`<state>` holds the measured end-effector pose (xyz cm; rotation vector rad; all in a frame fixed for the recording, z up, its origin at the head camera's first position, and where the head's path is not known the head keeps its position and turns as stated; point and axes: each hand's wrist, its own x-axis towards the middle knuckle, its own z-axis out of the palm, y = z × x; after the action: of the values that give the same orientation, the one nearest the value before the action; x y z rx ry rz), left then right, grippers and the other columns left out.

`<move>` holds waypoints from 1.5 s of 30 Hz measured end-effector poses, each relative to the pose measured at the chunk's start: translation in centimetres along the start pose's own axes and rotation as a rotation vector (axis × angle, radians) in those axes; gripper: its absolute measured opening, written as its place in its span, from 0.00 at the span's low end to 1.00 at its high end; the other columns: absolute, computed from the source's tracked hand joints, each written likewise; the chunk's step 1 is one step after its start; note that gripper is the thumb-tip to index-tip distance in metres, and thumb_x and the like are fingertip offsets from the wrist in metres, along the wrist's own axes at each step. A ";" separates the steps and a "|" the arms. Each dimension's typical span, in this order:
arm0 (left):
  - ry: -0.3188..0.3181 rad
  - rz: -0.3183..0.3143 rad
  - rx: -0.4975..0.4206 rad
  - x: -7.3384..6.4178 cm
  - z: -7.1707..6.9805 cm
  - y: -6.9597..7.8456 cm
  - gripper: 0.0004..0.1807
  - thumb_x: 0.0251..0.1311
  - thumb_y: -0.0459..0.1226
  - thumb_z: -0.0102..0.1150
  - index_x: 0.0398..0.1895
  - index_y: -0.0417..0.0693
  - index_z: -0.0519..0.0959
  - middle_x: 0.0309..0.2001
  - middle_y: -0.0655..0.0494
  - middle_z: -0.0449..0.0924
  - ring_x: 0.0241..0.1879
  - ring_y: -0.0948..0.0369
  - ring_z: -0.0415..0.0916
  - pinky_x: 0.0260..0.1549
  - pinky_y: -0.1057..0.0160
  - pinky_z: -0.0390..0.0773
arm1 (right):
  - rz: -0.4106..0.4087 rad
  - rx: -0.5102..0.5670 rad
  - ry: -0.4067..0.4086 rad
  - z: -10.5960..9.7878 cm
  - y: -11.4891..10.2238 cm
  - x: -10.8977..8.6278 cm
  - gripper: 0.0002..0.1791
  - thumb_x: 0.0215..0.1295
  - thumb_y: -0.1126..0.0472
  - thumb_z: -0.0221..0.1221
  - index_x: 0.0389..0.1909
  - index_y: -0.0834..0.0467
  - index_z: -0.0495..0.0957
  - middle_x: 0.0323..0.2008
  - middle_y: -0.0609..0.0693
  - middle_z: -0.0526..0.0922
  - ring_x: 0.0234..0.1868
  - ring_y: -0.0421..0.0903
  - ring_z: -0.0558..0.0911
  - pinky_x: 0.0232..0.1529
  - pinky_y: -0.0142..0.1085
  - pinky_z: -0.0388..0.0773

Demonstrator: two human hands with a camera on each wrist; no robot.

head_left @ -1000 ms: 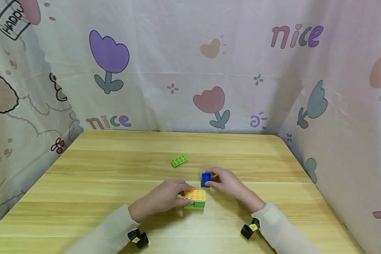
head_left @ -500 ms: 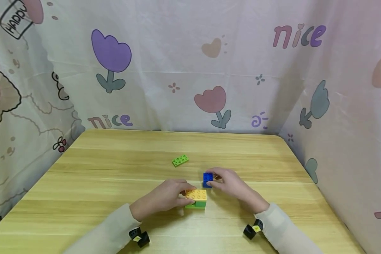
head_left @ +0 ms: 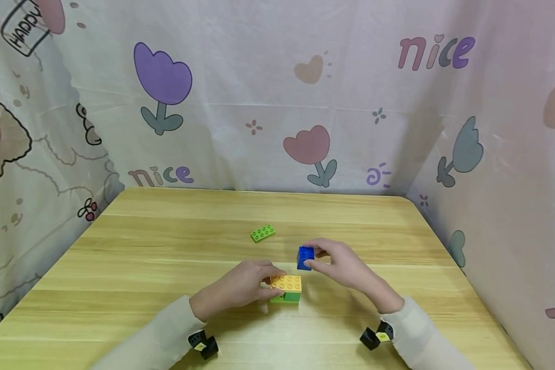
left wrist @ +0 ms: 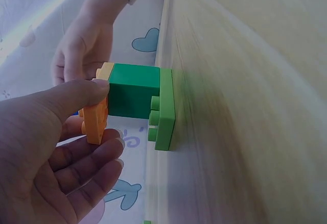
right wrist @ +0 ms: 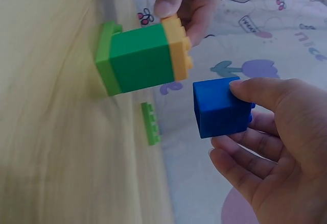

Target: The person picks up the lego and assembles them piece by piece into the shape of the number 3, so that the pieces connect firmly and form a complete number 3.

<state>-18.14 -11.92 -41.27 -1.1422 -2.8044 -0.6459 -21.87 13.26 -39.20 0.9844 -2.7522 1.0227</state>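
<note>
My left hand pinches the yellow-orange plate on top of a small stack, thumb on the near side and fingers beyond. Under that plate is a green block, which sits on a light green plate on the table. The green block fills only part of the length, so some studs of the lower plate show in the left wrist view. My right hand pinches a blue block between thumb and fingers, raised off the table, behind and right of the stack and apart from it.
Farther back on the wooden table lies a loose light green plate, studs up. A printed cloth hangs behind the table and along its sides. Each wrist wears a small black camera.
My right hand has lifted the blue block off the table, moving it slightly right. My left hand keeps its grip on the stack, which has stayed in place. The head view has shifted a little.
</note>
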 end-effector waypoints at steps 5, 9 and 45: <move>-0.002 -0.008 0.003 0.0 0.0 0.0 0.23 0.53 0.55 0.55 0.49 0.57 0.77 0.35 0.69 0.74 0.29 0.73 0.69 0.25 0.75 0.69 | -0.016 0.008 0.017 -0.6 -0.8 -0.3 0.22 0.55 0.42 0.56 0.49 0.46 0.73 0.40 0.36 0.77 0.38 0.35 0.75 0.42 0.36 0.73; -0.003 -0.008 0.005 0.0 -0.1 0.0 0.23 0.53 0.55 0.55 0.49 0.57 0.77 0.35 0.68 0.74 0.28 0.74 0.68 0.25 0.75 0.69 | -0.037 0.013 0.025 -1.1 -1.3 -0.5 0.22 0.55 0.41 0.55 0.49 0.46 0.73 0.40 0.36 0.77 0.38 0.36 0.76 0.39 0.38 0.74; 0.022 0.039 0.012 0.0 -0.2 -0.2 0.22 0.52 0.54 0.56 0.48 0.55 0.77 0.34 0.66 0.74 0.24 0.73 0.67 0.21 0.76 0.67 | -0.187 0.018 -0.046 -1.4 -4.1 -1.5 0.20 0.56 0.46 0.58 0.49 0.47 0.71 0.41 0.35 0.75 0.38 0.34 0.75 0.40 0.31 0.73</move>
<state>-18.29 -12.05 -41.16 -1.1773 -2.7567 -0.6337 -18.56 12.53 -36.18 1.2551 -2.6273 1.0087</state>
